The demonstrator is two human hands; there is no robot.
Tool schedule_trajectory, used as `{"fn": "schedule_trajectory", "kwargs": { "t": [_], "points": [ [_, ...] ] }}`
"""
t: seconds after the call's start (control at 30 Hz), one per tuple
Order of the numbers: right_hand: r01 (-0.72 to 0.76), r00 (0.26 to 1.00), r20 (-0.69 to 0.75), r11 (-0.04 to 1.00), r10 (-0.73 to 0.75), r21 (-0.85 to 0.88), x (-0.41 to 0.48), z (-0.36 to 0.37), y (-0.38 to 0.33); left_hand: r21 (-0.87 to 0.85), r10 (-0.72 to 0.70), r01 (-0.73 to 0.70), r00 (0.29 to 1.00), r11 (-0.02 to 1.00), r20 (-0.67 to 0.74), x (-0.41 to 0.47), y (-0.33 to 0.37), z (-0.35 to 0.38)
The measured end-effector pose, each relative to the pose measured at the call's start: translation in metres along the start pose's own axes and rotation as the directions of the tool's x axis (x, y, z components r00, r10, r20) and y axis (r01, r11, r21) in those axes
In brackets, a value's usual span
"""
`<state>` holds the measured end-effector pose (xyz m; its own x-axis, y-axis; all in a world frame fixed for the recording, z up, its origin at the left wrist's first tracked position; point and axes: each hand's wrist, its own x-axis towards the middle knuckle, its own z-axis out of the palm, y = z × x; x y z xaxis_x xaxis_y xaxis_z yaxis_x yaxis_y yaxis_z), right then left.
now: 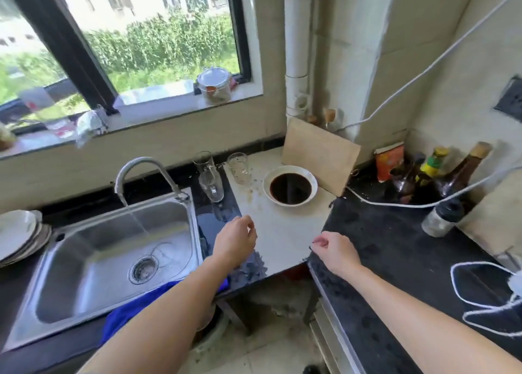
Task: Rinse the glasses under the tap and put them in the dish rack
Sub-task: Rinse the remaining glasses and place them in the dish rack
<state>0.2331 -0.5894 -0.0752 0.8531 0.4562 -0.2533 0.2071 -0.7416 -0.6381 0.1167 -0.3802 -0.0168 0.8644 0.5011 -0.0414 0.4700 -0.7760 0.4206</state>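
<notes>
Three clear glasses stand on the counter right of the sink: a tall one point(204, 161) at the back, a shorter one point(238, 166) beside it on the white board, and a mug-like glass point(211, 186) in front. The tap point(141, 170) runs a thin stream into the steel sink point(113, 249). My left hand point(236, 239) hovers over the counter edge below the glasses, fingers loosely curled, holding nothing. My right hand point(334, 250) hangs near the white board's right corner, fingers curled, empty. No dish rack is in view.
A white bowl of dark liquid point(290, 185) sits on the white board point(279, 226), a cutting board point(320, 159) leaning behind it. Stacked plates point(19, 235) lie left of the sink. Sauce bottles point(432, 175), a shaker point(442, 218) and a white cable point(395, 202) fill the right counter. A blue cloth point(132, 308) hangs at the front.
</notes>
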Motion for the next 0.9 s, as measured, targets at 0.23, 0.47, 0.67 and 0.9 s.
{"fn": "schedule_trajectory", "kwargs": {
  "t": [0.23, 0.47, 0.67, 0.9],
  "points": [
    [0.183, 0.967, 0.192, 0.980, -0.164, -0.082, 0.093, 0.055, -0.099, -0.093, -0.313, 0.309, 0.949, 0.947, -0.035, 0.020, -0.088, -0.020],
    [0.181, 0.944, 0.295, 0.979, -0.148, -0.089, 0.174, 0.114, -0.191, -0.162, -0.417, 0.408, 0.909, 0.899, -0.025, 0.034, -0.174, -0.031],
    [0.059, 0.992, 0.122, 0.991, -0.045, -0.120, 0.246, 0.155, -0.258, -0.195, -0.434, 0.435, 0.899, 0.879, 0.050, 0.061, -0.249, -0.038],
    [-0.189, 0.976, 0.069, 0.961, 0.206, -0.204, 0.284, 0.186, -0.266, -0.201, -0.433, 0.458, 0.887, 0.866, 0.160, 0.083, -0.313, -0.032]
  ]
}}
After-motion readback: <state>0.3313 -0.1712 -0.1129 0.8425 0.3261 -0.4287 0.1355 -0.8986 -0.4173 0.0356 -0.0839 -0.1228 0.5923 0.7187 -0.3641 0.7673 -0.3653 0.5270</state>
